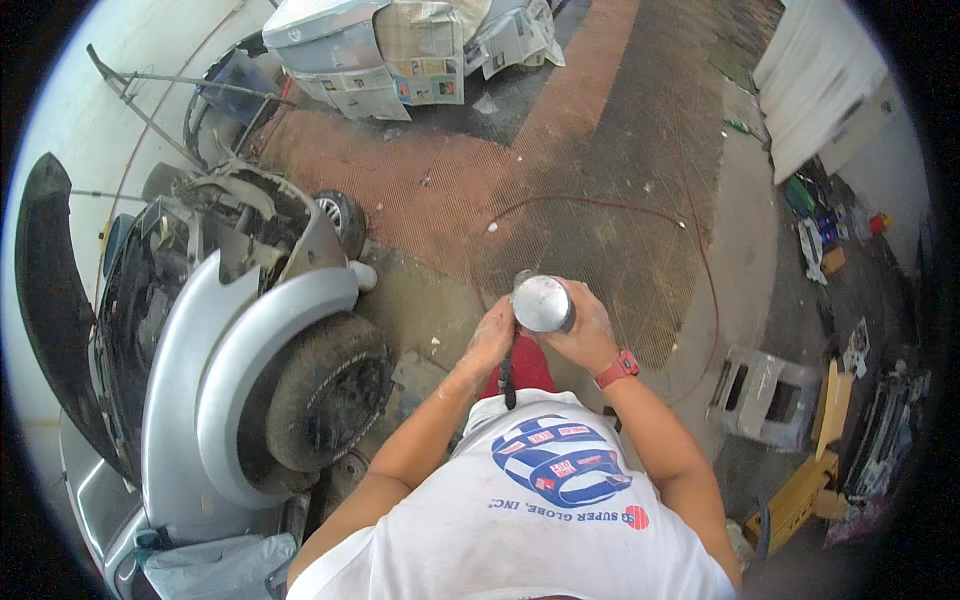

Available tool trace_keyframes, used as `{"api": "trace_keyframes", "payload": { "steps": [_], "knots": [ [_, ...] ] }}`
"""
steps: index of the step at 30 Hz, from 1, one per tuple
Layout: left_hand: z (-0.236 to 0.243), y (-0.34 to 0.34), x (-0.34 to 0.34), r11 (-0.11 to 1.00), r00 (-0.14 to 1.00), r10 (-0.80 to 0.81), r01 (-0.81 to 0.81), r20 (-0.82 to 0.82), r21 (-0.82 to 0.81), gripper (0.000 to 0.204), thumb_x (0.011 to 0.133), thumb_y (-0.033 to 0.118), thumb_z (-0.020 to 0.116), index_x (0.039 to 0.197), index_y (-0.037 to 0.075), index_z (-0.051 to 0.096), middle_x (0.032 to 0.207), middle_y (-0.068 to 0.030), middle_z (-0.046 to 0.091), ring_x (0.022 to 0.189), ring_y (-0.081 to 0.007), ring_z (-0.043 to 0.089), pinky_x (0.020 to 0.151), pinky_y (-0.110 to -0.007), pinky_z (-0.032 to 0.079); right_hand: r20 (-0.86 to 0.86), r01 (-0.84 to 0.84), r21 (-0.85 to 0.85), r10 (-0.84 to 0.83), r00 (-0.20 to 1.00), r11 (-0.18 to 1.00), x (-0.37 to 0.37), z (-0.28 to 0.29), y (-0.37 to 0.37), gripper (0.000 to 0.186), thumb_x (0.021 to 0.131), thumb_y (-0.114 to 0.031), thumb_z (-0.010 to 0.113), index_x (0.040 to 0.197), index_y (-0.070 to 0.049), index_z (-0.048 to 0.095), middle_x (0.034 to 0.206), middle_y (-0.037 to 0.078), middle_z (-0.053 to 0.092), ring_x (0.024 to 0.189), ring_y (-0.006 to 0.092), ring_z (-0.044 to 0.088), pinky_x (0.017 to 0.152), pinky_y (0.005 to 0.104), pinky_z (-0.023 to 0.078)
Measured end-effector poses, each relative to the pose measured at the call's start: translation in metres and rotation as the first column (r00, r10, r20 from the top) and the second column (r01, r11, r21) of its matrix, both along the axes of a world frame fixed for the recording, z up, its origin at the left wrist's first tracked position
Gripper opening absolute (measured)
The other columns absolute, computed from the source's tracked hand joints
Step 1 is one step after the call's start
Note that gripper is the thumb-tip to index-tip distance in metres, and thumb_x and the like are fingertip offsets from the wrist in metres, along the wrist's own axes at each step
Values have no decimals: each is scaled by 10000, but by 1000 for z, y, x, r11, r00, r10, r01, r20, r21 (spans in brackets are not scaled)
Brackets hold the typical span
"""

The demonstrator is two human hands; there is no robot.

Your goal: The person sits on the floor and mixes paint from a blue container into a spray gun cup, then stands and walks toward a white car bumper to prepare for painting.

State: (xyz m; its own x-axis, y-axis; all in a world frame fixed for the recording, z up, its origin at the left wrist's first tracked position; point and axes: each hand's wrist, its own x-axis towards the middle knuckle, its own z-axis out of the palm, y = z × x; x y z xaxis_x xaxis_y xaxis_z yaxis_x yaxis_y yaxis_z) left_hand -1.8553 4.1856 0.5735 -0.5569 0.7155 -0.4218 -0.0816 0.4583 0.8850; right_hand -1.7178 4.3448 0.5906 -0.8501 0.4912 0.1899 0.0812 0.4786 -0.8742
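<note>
Held out in front of my body is a spray gun, its round silver cup seen from above. My right hand wraps around it from the right, with the fingers mostly hidden behind the cup. Close against the gun's left side, my left hand is closed at the top of a dark air hose. That hose hangs from between the hands toward my waist. The gun's handle and trigger are hidden from above.
On the left stands a silver car with its front stripped, showing a fender and a wheel. A paper-covered vehicle is ahead. A red hose loops over the floor. A grey plastic panel and cardboard lie right.
</note>
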Motion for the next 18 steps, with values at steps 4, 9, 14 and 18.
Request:
{"api": "trace_keyframes", "payload": {
  "steps": [4, 9, 14, 18],
  "knots": [
    [-65, 94, -89, 995, 960, -17, 44, -280, 88, 511, 1147, 398, 296, 1242, 5, 608, 951, -149, 645, 827, -258, 599, 767, -411, 502, -57, 69, -15, -69, 996, 998, -85, -19, 91, 795, 672, -231, 944, 1374, -66, 608, 1281, 166, 683, 1215, 383, 650, 1083, 511, 477],
    [-42, 234, -177, 993, 992, -118, 119, 52, -18, 501, 1159, 371, 299, 1229, 10, 639, 1038, -114, 678, 881, -212, 595, 796, -392, 510, 29, 187, -42, -186, 982, 981, -152, -19, 214, 815, 639, -204, 946, 1374, -78, 615, 1330, 169, 663, 1259, 394, 620, 1150, 496, 446],
    [-10, 352, -235, 943, 952, -305, 306, 29, -127, 477, 1134, 347, 380, 1429, 25, 571, 1226, -123, 682, 1074, -207, 631, 911, -352, 519, 31, 285, -23, -285, 958, 958, -194, -38, 308, 955, 649, -276, 957, 1483, -112, 521, 1393, 146, 630, 1339, 379, 570, 1222, 596, 340],
    [-48, 441, -257, 934, 937, -350, 350, 6, -72, 502, 1114, 340, 420, 1466, 2, 540, 1384, -161, 631, 1247, -238, 609, 1035, -372, 491, 130, 314, -99, -301, 945, 944, -202, -68, 392, 1083, 676, -317, 957, 1578, -107, 394, 1512, 150, 532, 1386, 380, 539, 1226, 618, 320]
  ]
}}
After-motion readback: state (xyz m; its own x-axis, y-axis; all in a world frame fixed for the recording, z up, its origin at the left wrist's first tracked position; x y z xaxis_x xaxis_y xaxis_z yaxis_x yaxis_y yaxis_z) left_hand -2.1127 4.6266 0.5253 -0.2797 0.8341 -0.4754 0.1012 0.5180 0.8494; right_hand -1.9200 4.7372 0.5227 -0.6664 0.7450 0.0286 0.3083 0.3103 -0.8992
